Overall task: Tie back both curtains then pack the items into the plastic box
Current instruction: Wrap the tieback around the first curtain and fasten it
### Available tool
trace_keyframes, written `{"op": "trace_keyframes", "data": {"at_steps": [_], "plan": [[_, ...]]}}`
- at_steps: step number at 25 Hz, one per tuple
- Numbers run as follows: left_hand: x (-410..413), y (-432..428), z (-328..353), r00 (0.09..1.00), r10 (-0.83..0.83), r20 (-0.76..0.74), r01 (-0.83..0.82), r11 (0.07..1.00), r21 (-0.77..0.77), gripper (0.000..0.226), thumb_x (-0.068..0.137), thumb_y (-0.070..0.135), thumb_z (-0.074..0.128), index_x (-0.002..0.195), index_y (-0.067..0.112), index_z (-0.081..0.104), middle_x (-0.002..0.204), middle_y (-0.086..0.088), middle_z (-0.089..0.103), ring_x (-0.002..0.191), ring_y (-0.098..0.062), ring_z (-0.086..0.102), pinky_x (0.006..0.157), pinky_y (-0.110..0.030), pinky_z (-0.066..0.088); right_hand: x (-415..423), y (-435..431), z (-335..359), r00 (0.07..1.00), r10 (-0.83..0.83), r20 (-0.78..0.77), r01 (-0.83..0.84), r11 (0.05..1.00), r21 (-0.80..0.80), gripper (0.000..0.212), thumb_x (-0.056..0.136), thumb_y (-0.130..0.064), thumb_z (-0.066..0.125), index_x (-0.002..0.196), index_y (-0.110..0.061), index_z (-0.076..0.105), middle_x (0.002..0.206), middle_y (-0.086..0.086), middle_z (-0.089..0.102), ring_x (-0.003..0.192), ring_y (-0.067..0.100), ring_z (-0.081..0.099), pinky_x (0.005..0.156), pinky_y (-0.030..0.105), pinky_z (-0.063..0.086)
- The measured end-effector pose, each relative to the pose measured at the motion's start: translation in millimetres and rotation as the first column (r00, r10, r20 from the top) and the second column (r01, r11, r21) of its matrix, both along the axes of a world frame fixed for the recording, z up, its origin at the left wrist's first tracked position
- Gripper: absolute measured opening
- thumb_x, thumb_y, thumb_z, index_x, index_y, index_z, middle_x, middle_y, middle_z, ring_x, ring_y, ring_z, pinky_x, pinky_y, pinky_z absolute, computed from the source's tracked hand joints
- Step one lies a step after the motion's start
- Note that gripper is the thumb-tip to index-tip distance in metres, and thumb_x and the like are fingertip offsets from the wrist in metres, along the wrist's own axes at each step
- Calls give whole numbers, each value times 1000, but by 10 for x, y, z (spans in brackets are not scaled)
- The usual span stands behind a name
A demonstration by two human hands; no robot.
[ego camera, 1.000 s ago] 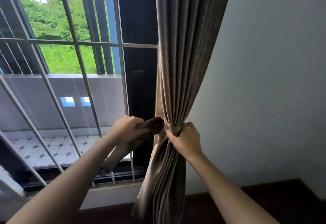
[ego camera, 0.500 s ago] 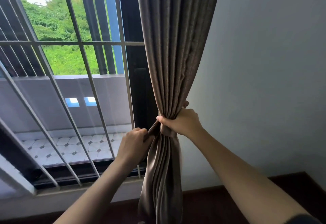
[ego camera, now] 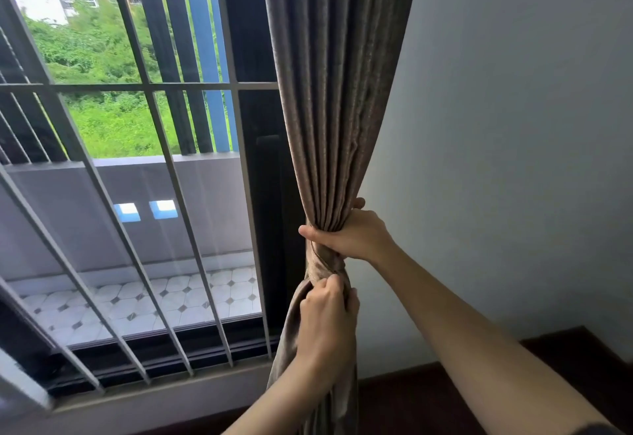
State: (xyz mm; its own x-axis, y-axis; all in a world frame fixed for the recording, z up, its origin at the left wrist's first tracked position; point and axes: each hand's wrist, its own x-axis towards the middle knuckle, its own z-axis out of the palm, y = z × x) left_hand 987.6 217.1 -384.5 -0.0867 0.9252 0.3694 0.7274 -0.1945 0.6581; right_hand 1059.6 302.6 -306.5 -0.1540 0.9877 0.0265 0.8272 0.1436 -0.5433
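1. The curtain (ego camera: 329, 92) hangs at the right edge of the window, next to the wall (ego camera: 513, 126). Its folds are drawn into one tight bunch.
2. The right grip (ego camera: 354, 237) is clenched round that bunch, thumb across the front toward the window and fingers hidden behind the cloth.
3. Just below it, a tie (ego camera: 325, 265) of the same brown cloth is twisted round the curtain.
4. The left grip (ego camera: 327, 314) sits right under the twist, fingers curled, grasping cloth that appears to be the tie and pressing it against the curtain.
5. Below the left grip the curtain falls loose and runs out of view at the bottom.
6. A grille (ego camera: 154, 194) of pale bars covers the window. Behind it lie a tiled balcony (ego camera: 137, 301), then greenery and buildings.
7. A dark floor (ego camera: 445, 397) meets the foot of the wall.
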Motion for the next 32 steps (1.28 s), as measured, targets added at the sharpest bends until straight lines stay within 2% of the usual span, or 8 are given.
{"op": "trace_keyframes", "data": {"at_steps": [4, 8, 12, 16, 20, 24, 28, 32], "plan": [[139, 126, -115, 1000, 17, 10, -17, 999, 47, 27, 94, 30, 49, 73, 12, 46, 78, -3, 56, 68, -20, 46, 66, -28, 37, 219, 138, 103, 958, 188, -216, -237, 944, -228, 55, 65, -53, 74, 104, -15, 68, 98, 4, 72, 87, 16, 69, 80, 33, 58], [179, 195, -409, 994, 18, 103, -36, 984, 174, 17, 82, 23, 65, 70, 13, 57, 69, 2, 60, 59, -13, 52, 54, -22, 38, 458, 143, 34, 929, 276, -246, -336, 908, -249, 19, 66, -7, 62, 82, -14, 70, 89, 4, 72, 89, 14, 67, 73, 26, 52], [102, 202, -499, 979, -8, 204, -57, 950, 308, 19, 83, 25, 62, 70, 11, 61, 65, 5, 58, 59, -5, 46, 58, -10, 36, 547, 136, -163, 857, 240, -455, -393, 876, -278, 59, 76, 22, 43, 98, -29, 62, 100, -5, 71, 100, 10, 67, 78, 24, 52], [-22, 177, -365, 972, -66, 225, -20, 934, 356, 24, 85, 30, 58, 70, 13, 64, 69, 8, 62, 61, -5, 53, 59, -17, 45, 651, 53, -363, 851, 291, -437, -428, 867, -257, 69, 68, 27, 35, 105, -27, 59, 113, -10, 66, 113, 3, 58, 101, 38, 43], [-14, 177, -410, 999, -18, 34, 4, 924, 383, 19, 85, 27, 58, 76, 13, 65, 71, 4, 63, 60, -15, 55, 60, -32, 50, 678, -71, -569, 679, 237, -695, -493, 848, -193, 46, 72, 8, 53, 111, -13, 62, 117, 4, 67, 115, 18, 60, 100, 31, 45], [27, 242, -591, 979, 81, -185, 20, 874, 486, 16, 85, 19, 56, 87, 8, 68, 72, -2, 63, 64, -19, 60, 67, -31, 46, 582, -45, -508, 826, 209, -524, -270, 962, -41, 32, 67, -18, 84, 95, -16, 70, 97, 0, 73, 91, 11, 70, 86, 27, 53], [32, 272, -757, 948, 81, -309, 95, 853, 513, 28, 82, 14, 64, 109, 7, 67, 81, 0, 66, 75, -18, 62, 66, -31, 45, 508, -52, -500, 876, 242, -417, -240, 969, 59, 28, 69, -5, 75, 85, -27, 68, 90, -10, 72, 84, 2, 68, 76, 17, 53], [-125, 205, -743, 1000, 7, 10, -12, 791, 612, 21, 77, 11, 55, 90, 14, 70, 77, 5, 67, 71, -17, 60, 64, -33, 43, 531, -44, -513, 858, 264, -441, -262, 963, 67, 34, 74, 3, 65, 84, -29, 66, 87, -12, 70, 78, -3, 67, 73, 13, 50]]}}
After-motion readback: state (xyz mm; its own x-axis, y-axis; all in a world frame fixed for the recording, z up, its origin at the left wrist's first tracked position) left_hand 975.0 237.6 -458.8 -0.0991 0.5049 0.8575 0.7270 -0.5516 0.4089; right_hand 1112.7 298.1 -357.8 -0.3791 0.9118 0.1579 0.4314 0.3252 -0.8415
